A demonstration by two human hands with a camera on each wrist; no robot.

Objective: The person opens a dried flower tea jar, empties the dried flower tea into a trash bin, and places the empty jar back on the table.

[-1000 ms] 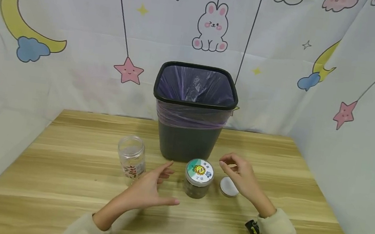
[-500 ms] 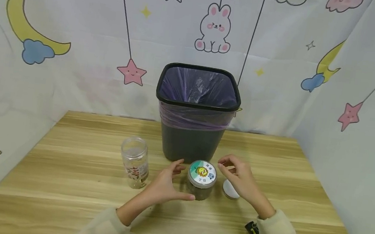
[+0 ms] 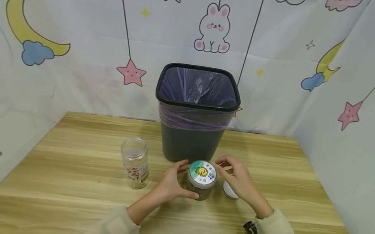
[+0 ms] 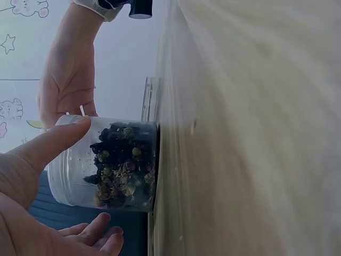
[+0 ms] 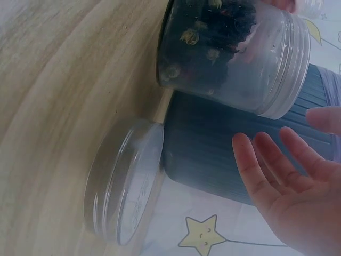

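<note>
A short clear jar (image 3: 203, 192) stands upright on the table, with a sunflower picture on its round top (image 3: 203, 173). Dark dried pieces and small dried flowers (image 4: 125, 168) fill part of it. My left hand (image 3: 169, 182) is spread around the jar's left side. Its thumb lies at the jar's near side and its fingers behind. In the left wrist view the fingers (image 4: 96, 234) look apart from the jar. Close to the lid's right edge hovers my right hand (image 3: 239, 178), fingers loosely bent, holding nothing. Below it lies a round, clear-rimmed white lid (image 5: 125, 181).
A taller clear jar (image 3: 136, 167) without a lid stands to the left, red print on its side. Behind the short jar is a dark waste bin (image 3: 188, 142) lined with a purple bag. A patterned cloth (image 3: 94, 43) surrounds the wooden table (image 3: 60, 179).
My left hand has moved right, from beside the tall jar to around the short jar. My right hand has shifted slightly left towards its lid.
</note>
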